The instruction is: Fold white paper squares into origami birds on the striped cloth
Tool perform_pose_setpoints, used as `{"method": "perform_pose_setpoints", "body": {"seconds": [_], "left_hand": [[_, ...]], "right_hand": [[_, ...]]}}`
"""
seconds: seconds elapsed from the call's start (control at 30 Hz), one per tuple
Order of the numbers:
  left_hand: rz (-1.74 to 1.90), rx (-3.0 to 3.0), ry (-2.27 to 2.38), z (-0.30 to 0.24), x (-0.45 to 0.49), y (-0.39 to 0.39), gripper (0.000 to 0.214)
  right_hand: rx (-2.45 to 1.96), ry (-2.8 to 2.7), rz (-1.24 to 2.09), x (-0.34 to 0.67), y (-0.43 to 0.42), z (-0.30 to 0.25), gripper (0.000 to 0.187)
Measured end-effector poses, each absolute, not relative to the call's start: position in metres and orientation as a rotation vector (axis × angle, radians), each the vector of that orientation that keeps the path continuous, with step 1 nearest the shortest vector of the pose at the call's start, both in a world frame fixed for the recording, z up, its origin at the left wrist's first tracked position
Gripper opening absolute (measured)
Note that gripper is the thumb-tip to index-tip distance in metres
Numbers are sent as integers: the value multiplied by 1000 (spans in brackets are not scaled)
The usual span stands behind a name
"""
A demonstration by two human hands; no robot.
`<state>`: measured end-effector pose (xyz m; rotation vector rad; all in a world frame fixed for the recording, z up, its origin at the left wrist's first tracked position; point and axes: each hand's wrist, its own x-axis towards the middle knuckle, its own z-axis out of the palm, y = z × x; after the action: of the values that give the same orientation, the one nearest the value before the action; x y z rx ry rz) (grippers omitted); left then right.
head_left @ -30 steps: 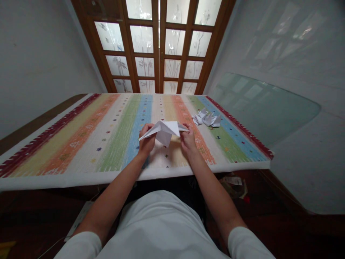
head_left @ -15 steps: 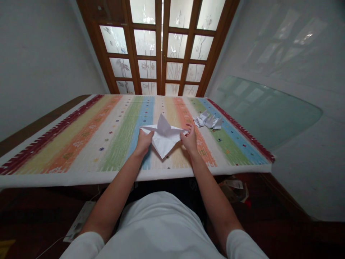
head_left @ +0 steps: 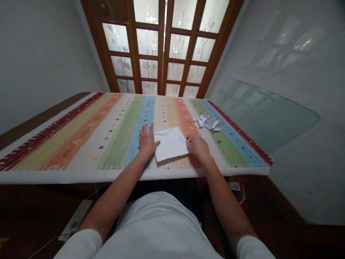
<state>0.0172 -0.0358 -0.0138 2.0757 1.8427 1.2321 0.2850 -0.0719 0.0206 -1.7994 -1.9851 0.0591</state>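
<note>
A creased sheet of white paper [head_left: 171,144], folded into a flattish shape, is in front of me at the near middle of the table. At its left edge my left hand [head_left: 147,141] is open, fingers spread and pointing away from me, the thumb touching the paper. My right hand [head_left: 198,145] is closed in a pinch on the paper's right corner; its fingertips partly hide that corner. Beyond my right hand, a cluster of folded white paper pieces [head_left: 207,122] with pointed tips rests on the cloth.
The table is covered by a striped cloth [head_left: 113,144] whose white border runs along the near edge. A curved glass panel [head_left: 265,109] leans on the right wall. Wooden doors with glass panes [head_left: 161,46] stand behind. A power strip [head_left: 75,219] lies low at left.
The paper has gone from a shape with a raised point and outstretched side tips to a flatter one. My left hand has released its left tip and spread its fingers; my right hand still pinches.
</note>
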Motion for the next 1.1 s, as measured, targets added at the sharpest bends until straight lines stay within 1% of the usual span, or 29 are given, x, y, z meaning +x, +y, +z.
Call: {"method": "perform_pose_setpoints", "body": {"seconds": [0.03, 0.1, 0.13, 0.17, 0.2, 0.27, 0.33, 0.4, 0.47, 0.53, 0.63, 0.73, 0.93, 1.03, 1.1], "left_hand": [[1153, 2192, 1844, -11, 20, -38, 74], [875, 2411, 1719, -6, 25, -41, 40], [711, 2493, 1624, -4, 27, -42, 28], [570, 2551, 1547, -3, 30, -43, 25], [475, 2595, 1500, -3, 32, -44, 26], [401, 2653, 1485, -5, 36, -47, 30], [404, 2680, 1496, -8, 38, -51, 32], [428, 2689, 1486, -12, 39, -55, 31], [435, 2681, 1484, -15, 38, -58, 37], [365, 2658, 1505, -17, 38, -60, 53], [178, 2608, 1560, -16, 37, -62, 75], [79, 2553, 1609, -11, 35, -64, 85], [-2, 2507, 1630, -1, 22, -72, 98], [-13, 2502, 1638, 0, 14, -75, 100], [-14, 2477, 1697, -1, 6, -76, 102]], "right_hand": [[-1701, -2063, 47, 283, -73, 17, 27], [-1465, -2248, 96, 277, -72, 12, 38], [-1363, -2339, 157, 273, -71, 10, 42], [-1294, -2413, 228, 269, -68, 9, 42], [-1272, -2462, 284, 265, -64, 8, 41], [-1376, -2432, 303, 256, -55, 7, 34], [-1512, -2336, 243, 246, -45, 6, 27], [-1475, -2326, 157, 237, -35, 2, 24], [-1313, -2388, 126, 232, -28, -5, 29], [-1199, -2510, 158, 232, -22, -14, 42], [-1248, -2650, 192, 238, -18, -23, 60], [-1342, -2674, 193, 244, -17, -25, 69], [-1437, -2659, 179, 256, -14, -21, 71], [-1533, -2579, 125, 270, -3, -16, 65], [-1646, -2420, 18, 281, 7, -10, 59]]}}
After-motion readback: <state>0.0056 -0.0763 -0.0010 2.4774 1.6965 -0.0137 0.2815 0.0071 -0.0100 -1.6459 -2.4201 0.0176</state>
